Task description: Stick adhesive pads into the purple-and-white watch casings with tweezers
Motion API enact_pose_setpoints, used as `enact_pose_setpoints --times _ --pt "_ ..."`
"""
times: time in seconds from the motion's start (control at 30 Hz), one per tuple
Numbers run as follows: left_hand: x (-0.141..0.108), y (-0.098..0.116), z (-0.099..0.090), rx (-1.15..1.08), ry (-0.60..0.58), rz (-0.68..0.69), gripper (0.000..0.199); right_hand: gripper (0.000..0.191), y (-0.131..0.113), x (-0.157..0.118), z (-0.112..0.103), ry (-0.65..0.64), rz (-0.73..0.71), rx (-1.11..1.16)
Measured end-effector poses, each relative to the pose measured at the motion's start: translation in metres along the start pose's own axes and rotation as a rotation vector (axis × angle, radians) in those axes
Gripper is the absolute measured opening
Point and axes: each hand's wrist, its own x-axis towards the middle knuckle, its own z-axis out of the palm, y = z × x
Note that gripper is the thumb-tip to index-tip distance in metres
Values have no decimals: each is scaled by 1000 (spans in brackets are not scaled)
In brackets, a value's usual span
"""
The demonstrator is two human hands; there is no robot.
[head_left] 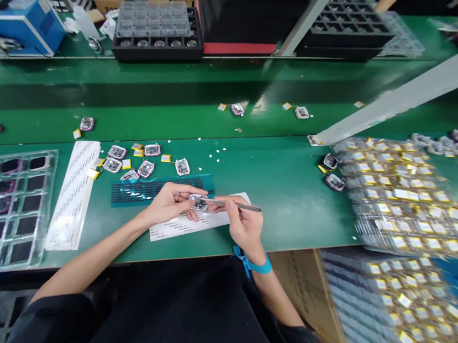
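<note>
My left hand [172,204] grips a small smartwatch body [200,203] by its edge, its circuit side facing up. Between the fingers of my right hand [244,223] is a pair of metal tweezers [241,205], whose tips reach over the watch body. Around my right wrist is a blue band [261,265]. Under both hands lies a white label sheet [171,232], and a teal strip sheet with dark lines [129,195] is just behind my left hand. Several similar watch bodies [146,168] with small yellow-edged batteries [126,164] rest beyond it.
At the left are a clear tray [46,210] of dark screens and another label sheet [70,202]. Stacked trays of battery-fitted parts [402,187] stand at the right, beside a slanted white post [410,88]. A black tray [156,51] sits on the back shelf.
</note>
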Motion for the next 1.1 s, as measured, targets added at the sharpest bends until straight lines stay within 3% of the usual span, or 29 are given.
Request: enact_pose_setpoints --times 0.13,0.27,0.33,0.47,0.67,1.1 --pt "2 5 -9 99 125 126 44 30 1 15 -23 22 -105 -143" --pt "5 10 -17 345 239 270 27 26 7 32 -40 -261 -118 -322" --pt "5 10 -18 472 248 308 20 28 11 36 -44 -322 -101 -330" --pt "6 7 -13 698 141 320 20 29 16 35 -49 -322 -90 -334" --pt "10 -4 -7 862 -49 355 22 25 18 41 -54 -370 -116 -329" --pt "14 -15 -5 921 -30 374 22 29 14 61 -57 -488 -250 -426"
